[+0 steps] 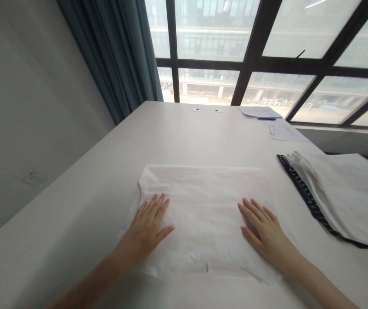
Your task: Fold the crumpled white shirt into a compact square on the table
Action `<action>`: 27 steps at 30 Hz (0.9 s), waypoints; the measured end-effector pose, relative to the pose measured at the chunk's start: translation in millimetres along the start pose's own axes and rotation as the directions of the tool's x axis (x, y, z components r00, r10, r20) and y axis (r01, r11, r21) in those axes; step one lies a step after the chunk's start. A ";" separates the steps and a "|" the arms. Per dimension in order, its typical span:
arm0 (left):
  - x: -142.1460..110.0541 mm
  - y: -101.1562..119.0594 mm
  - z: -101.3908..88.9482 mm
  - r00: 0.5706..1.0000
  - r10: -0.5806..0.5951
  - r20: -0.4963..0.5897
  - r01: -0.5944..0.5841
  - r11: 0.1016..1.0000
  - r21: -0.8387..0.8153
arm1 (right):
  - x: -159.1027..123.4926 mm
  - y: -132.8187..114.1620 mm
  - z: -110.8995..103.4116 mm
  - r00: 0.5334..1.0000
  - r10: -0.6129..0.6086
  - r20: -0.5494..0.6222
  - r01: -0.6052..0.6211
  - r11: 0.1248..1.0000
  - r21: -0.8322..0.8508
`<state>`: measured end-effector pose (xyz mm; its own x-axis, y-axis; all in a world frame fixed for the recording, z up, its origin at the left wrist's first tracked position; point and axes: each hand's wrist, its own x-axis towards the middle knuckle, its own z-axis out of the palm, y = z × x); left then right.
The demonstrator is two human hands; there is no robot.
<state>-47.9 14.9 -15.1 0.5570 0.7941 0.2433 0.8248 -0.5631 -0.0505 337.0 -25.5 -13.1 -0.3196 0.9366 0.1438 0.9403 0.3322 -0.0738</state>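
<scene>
A white garment, folded into a wide rectangle, lies on the white table in front of me. It looks like a shirt, with a curved neckline and a small dark label at the near edge. My left hand rests flat on its left side, fingers spread and thumb pointing inward. On the right side of the cloth, my right hand lies palm down with its fingers apart. Neither hand grips the fabric. The far edge of the garment runs straight, and light creases cross its middle.
At the right, folded white garments are stacked on a black patterned cloth. Papers and a blue pen lie at the far right of the table. A wall borders the left; a curtain and window stand behind.
</scene>
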 end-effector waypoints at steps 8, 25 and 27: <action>108.9 34.6 8.2 0.988 0.084 0.126 -0.079 0.996 -0.047 | 103.5 -39.0 -6.6 0.966 -0.258 0.025 0.252 0.957 0.146; 128.2 -9.3 36.3 0.987 -0.094 0.127 0.106 0.990 -0.093 | 137.8 19.5 17.1 0.992 0.083 0.094 -0.087 0.995 0.049; 127.9 -30.1 37.5 0.975 -0.162 0.150 0.171 0.984 -0.049 | 135.6 41.6 17.9 0.983 0.159 0.093 -0.162 0.986 0.027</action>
<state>2.1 142.0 -18.7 0.4244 0.8999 0.1003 0.9021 -0.4298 0.0388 330.7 117.3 -14.3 -0.1759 0.9837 0.0378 0.9762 0.1792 -0.1223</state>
